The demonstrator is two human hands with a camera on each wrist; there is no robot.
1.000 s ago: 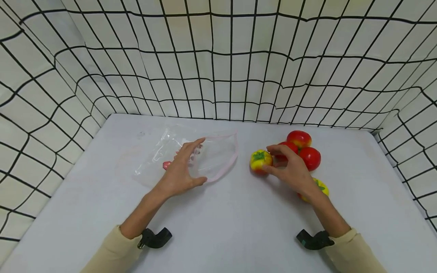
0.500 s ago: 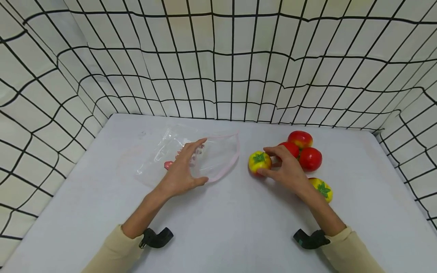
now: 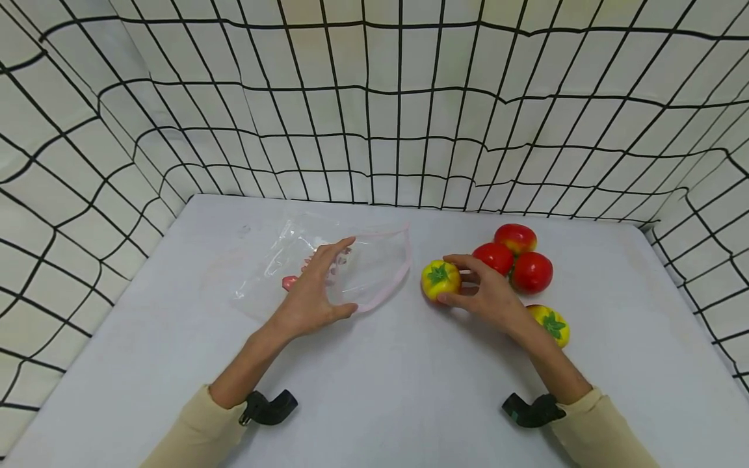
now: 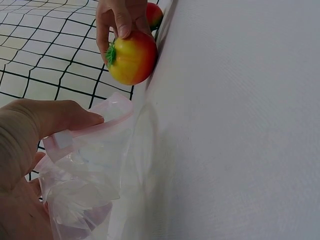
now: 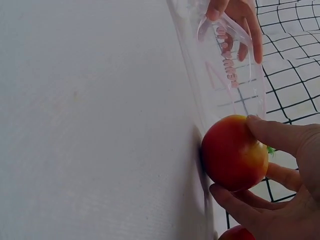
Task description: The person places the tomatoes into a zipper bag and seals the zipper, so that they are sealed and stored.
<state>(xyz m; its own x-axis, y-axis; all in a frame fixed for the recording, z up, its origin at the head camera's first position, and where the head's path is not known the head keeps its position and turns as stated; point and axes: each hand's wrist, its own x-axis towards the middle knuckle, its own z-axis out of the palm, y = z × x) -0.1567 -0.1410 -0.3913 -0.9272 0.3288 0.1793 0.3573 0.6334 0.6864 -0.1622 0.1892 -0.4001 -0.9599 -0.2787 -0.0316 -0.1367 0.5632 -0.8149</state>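
Observation:
My left hand (image 3: 310,292) holds a clear zip bag (image 3: 374,270) with a pink rim by its mouth, thumb and fingers spread apart at the edges. In the left wrist view the thumb lies along the rim of the bag (image 4: 90,155). Right of the bag's mouth, my right hand (image 3: 494,292) grips a red-and-yellow tomato (image 3: 439,279) with a green leafy top. Thumb and fingertips sit on opposite sides of this tomato (image 5: 232,152) in the right wrist view. A gap separates it from the bag. Pink print on the bag is partly covered by the left hand.
Behind the right hand, several red tomatoes (image 3: 532,273) sit grouped together. Another yellow-topped tomato (image 3: 551,325) lies beside the right forearm, partly hidden. A black net (image 3: 398,136) over white walls bounds the white table (image 3: 398,403) at the back and sides.
The right hand has shifted slightly left with the tomato, towards the bag's mouth. The left hand and the bag have stayed almost still.

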